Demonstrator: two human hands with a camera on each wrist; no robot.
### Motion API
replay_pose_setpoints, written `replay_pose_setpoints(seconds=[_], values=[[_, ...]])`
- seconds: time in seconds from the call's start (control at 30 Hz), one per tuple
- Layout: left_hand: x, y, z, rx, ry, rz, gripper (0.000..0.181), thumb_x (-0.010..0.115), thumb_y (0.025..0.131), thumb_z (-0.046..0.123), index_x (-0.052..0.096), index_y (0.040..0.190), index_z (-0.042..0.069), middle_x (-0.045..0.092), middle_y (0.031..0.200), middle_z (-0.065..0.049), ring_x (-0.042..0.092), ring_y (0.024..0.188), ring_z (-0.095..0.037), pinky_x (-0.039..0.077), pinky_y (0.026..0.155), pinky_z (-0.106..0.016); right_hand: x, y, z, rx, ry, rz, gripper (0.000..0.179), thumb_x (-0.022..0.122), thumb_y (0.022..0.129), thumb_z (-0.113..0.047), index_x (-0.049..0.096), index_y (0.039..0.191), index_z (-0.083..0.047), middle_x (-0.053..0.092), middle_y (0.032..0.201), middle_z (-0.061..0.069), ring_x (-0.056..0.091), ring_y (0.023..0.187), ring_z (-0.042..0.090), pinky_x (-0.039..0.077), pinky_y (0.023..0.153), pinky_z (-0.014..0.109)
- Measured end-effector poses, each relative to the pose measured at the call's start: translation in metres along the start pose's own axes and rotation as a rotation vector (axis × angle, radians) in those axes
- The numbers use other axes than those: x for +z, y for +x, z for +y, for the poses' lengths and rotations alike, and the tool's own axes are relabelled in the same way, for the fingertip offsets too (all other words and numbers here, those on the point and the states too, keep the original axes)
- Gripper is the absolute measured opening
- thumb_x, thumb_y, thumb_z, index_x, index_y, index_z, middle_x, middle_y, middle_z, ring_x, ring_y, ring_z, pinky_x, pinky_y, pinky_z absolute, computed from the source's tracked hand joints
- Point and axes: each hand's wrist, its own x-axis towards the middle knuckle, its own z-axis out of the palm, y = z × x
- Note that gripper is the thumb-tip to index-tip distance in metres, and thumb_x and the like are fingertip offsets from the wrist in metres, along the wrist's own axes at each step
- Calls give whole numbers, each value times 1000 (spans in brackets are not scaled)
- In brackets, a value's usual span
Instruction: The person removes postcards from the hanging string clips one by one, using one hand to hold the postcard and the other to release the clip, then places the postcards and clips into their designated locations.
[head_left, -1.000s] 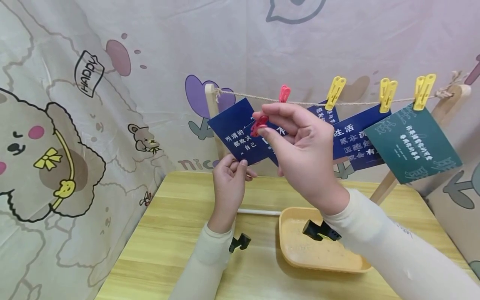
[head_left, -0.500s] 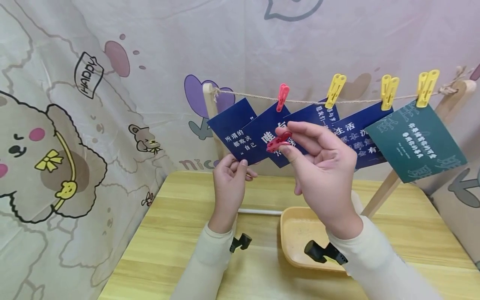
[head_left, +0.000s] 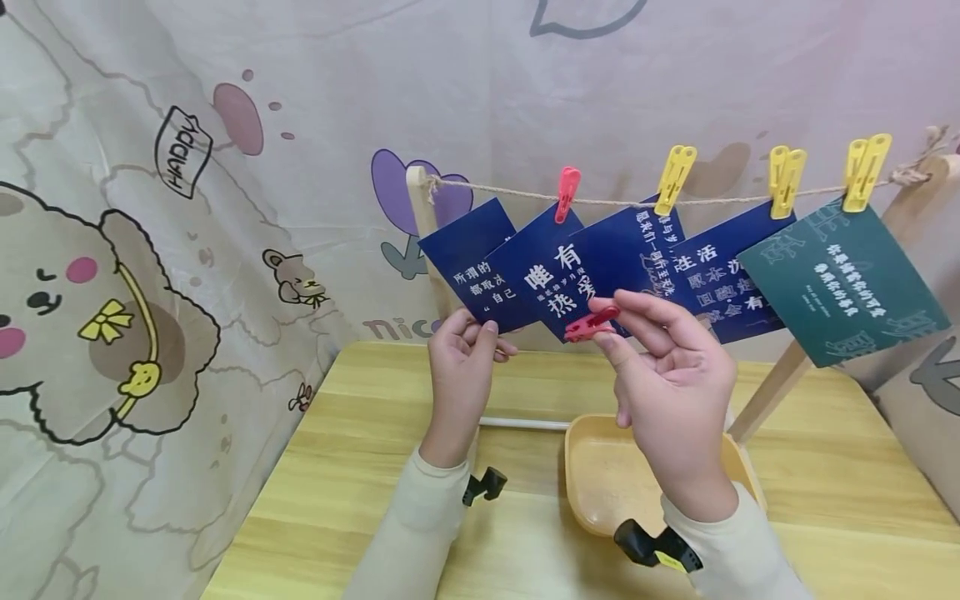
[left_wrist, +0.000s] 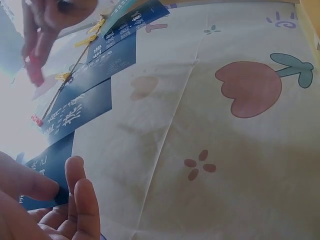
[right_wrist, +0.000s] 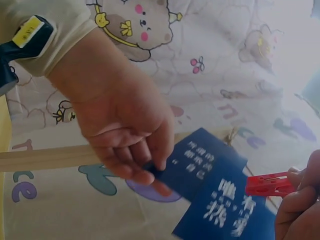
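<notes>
With thumb and fingers, my left hand (head_left: 459,379) pinches the lower corner of a dark blue card (head_left: 467,246) with white characters. That card's upper corner reaches close under a twine line (head_left: 513,193), and no peg shows on it. Between thumb and fingertips my right hand (head_left: 678,404) holds a red clothespin (head_left: 581,328), in front of the neighbouring blue card (head_left: 536,267). A pink clothespin (head_left: 567,193) fastens this second card to the twine. In the right wrist view, the red clothespin (right_wrist: 265,184) points toward the cards.
Farther right along the twine, yellow clothespins (head_left: 677,179) hold two more blue cards (head_left: 622,242) and a green card (head_left: 847,283). Wooden posts (head_left: 422,208) carry the line. A yellow plastic basin (head_left: 573,479) and a white rod (head_left: 525,423) lie on the wood-grain table (head_left: 322,467).
My right hand has moved down and to the right with the red clothespin, uncovering the second card and its pink clothespin. The left hand stays at the blue card's lower corner.
</notes>
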Motion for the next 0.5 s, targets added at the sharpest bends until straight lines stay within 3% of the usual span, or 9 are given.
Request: replay_pose_setpoints(seconds=[0.07, 0.23, 0.3, 0.5], values=[[0, 0, 0, 5, -1, -3, 17, 57, 107, -1, 68, 118, -8, 77, 100, -36, 76, 67, -25, 61, 65, -24, -5, -4, 4, 8, 42, 18, 40, 73, 92, 19, 62, 130, 21, 80, 120, 23, 43, 34, 17, 29, 30, 26], [-1, 0, 1, 11, 4, 14, 18, 56, 105, -3, 68, 117, -9, 78, 97, -34, 75, 65, -27, 61, 64, -25, -14, -13, 7, 24, 106, 39, 41, 71, 91, 23, 61, 131, 22, 78, 121, 26, 41, 33, 17, 27, 30, 27], [-1, 0, 1, 3, 1, 20, 18, 56, 104, -3, 69, 116, -9, 78, 96, -32, 74, 64, -15, 61, 64, -25, -19, -18, 7, 36, 107, 49, 42, 69, 91, 25, 60, 132, 22, 78, 122, 25, 41, 33, 17, 28, 30, 27], [1, 0, -1, -7, -11, 15, 19, 54, 104, -3, 68, 115, -10, 75, 93, -36, 73, 63, -12, 61, 64, -24, -29, -26, 11, 44, 178, 70, 44, 65, 89, 31, 57, 133, 25, 78, 122, 27, 39, 33, 18, 24, 30, 29]])
